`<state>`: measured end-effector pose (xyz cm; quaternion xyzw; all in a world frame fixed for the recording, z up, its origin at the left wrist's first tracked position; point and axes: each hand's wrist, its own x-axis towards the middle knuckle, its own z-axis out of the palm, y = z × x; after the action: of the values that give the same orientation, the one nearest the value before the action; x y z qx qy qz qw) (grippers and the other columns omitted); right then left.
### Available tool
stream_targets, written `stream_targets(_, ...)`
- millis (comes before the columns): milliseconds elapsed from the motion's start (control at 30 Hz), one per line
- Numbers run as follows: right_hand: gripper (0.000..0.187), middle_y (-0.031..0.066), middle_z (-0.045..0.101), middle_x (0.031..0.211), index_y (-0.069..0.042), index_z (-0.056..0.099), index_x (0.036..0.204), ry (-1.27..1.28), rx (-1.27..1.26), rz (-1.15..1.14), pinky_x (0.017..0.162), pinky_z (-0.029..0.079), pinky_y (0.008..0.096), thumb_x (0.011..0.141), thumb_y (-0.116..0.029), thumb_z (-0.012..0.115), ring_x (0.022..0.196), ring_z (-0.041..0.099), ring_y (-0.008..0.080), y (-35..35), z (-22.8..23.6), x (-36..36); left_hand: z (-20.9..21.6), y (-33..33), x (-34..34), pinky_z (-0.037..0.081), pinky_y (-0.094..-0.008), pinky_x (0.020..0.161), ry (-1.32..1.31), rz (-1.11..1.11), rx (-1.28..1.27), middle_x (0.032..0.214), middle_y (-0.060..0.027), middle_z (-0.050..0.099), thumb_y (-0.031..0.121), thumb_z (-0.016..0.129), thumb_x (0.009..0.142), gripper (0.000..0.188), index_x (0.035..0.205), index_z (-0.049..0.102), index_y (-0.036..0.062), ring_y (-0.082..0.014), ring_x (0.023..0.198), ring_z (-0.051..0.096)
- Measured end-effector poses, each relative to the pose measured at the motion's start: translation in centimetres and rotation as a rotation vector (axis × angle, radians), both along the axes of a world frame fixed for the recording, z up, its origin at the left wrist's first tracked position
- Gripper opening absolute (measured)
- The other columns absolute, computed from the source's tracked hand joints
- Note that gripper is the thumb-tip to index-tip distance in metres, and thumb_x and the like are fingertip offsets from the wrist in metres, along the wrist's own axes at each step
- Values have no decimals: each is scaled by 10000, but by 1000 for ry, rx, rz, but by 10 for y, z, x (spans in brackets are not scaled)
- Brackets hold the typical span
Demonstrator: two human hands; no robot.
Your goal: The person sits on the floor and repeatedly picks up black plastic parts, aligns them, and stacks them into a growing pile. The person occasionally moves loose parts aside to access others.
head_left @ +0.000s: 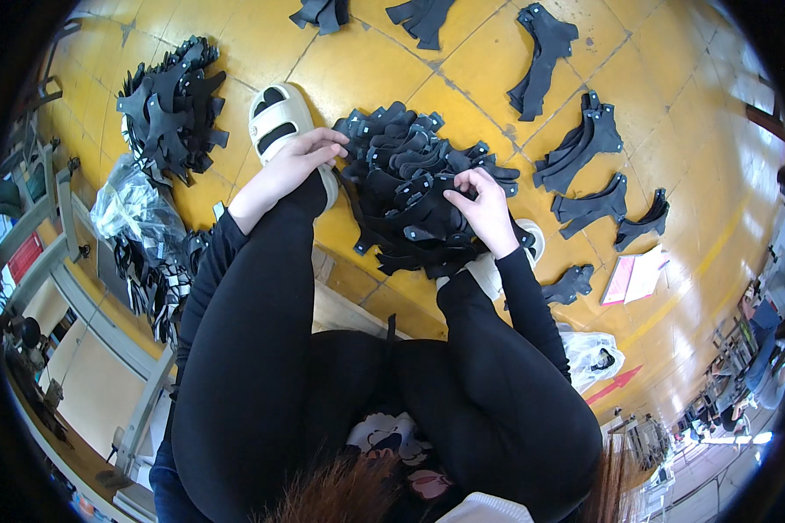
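Observation:
Between my feet on the floor lies a large pile of black flat cut pieces (410, 187), curved like straps, with small pale stickers on many of them. At the pile's left edge is my left hand (301, 155), its fingers stretched out and fairly straight, the tips touching or close to the outermost pieces. My right hand (487, 207) is over the right side of the pile, with fingers bent and thumb and forefinger pinched at the edge of a black piece. How firmly that piece is gripped does not show.
Smaller stacks of black pieces (582, 144) lie on the yellow tiled floor (471, 74) to the right and far side. Another heap (173, 109) stands at far left, beside a clear plastic bag (137, 207). A pink-and-white paper pad (634, 276) lies right. A metal frame (105, 305) runs along the left.

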<state>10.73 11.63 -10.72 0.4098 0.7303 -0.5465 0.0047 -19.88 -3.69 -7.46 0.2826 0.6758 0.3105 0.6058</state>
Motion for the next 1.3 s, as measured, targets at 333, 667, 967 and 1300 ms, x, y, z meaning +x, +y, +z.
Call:
stream_targets(333, 137, 65, 723, 825, 0, 695, 930, 267, -522, 475, 731, 527, 281, 826, -72, 748, 767, 680, 130, 2, 50, -17, -13, 4, 5, 457, -251, 950, -80, -117, 8, 1140, -42, 657, 232, 570, 1026, 314, 1270, 595, 35, -109, 1060, 605)
stream_targets(667, 140, 105, 736, 818, -56, 716, 944, -69, -184, 455, 737, 552, 340, 821, -123, 714, 796, 725, 254, -7, 27, 2, -49, 16, 0, 505, -265, 815, 129, -88, 32, 991, -60, 713, 199, 609, 973, 289, 1202, 652, 29, -126, 879, 648)
stream_targets(967, 150, 150, 732, 881, -24, 689, 1001, -28, -165, 200, 758, 537, 342, 886, -115, 654, 841, 723, 273, 8, 21, 12, -70, 26, 4, 513, -285, 820, 86, -210, -14, 911, -70, 733, 195, 644, 930, 218, 1065, 691, 31, -156, 854, 687)
stream_targets(1300, 184, 86, 730, 954, -3, 678, 1071, 0, -57, 53, 829, 525, 290, 900, -70, 666, 875, 687, 158, 21, 17, 0, -58, 31, 13, 515, -291, 774, 67, -250, 3, 870, -77, 715, 181, 715, 892, 201, 1020, 681, 29, -139, 817, 669)
